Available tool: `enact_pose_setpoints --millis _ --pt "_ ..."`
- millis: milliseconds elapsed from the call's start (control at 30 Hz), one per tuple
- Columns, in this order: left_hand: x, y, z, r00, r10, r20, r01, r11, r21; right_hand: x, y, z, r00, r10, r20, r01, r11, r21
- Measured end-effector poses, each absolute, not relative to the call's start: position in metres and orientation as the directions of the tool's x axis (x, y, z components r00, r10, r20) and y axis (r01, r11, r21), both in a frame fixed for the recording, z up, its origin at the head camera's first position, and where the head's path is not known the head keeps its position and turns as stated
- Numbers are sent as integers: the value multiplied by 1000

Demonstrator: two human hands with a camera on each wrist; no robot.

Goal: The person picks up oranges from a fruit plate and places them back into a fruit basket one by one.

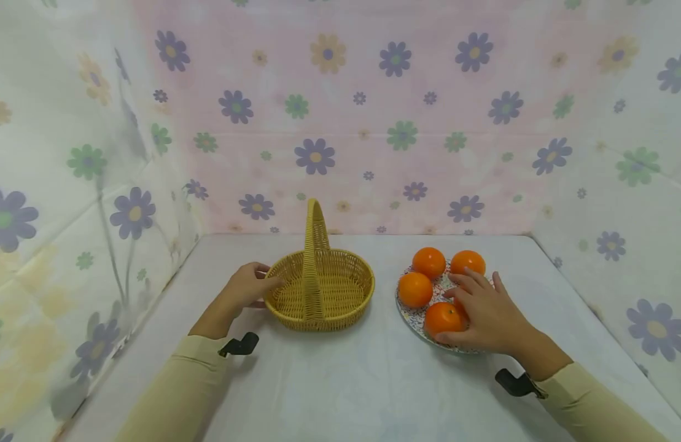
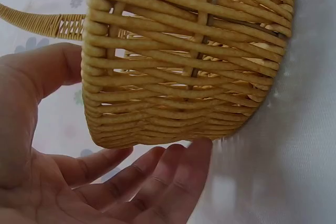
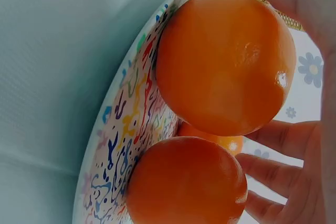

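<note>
A yellow wicker basket (image 1: 342,313) with a tall arched handle stands on the table, nothing inside it. My left hand (image 1: 249,287) grips its left rim, thumb over the edge and the other fingers (image 2: 191,174) along the outer wall. To the right, several oranges sit on a speckled, colourful plate (image 1: 409,316). Spread over this plate, my right hand (image 1: 492,313) has its thumb and fingers around the front orange (image 1: 444,320), which still sits on the plate. In the right wrist view, this orange (image 3: 226,64) lies between thumb and fingertips, beside another orange (image 3: 186,182).
Two oranges, a back one (image 1: 428,263) and a left one (image 1: 414,290), rest on the plate's far side, with another orange (image 1: 467,263) behind my right fingers. Flower-printed cloth walls (image 1: 368,123) enclose the white table (image 1: 329,387) at the back and sides.
</note>
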State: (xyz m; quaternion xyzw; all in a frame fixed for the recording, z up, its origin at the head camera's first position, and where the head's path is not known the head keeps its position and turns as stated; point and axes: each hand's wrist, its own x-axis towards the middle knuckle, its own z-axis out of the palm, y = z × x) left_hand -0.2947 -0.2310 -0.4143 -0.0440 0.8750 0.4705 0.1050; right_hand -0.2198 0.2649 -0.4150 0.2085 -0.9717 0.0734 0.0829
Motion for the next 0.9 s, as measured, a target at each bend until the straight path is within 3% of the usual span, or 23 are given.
enact_pose_setpoints --millis 533,900 --pt "-295 -235 -418 -941 52 -335 -284 417 863 -219 266 -421 -878 -418 234 -453 883 -120" --pt "-298 -239 -427 -935 80 -346 -300 344 890 -221 266 -422 -866 -423 266 -471 870 -148"
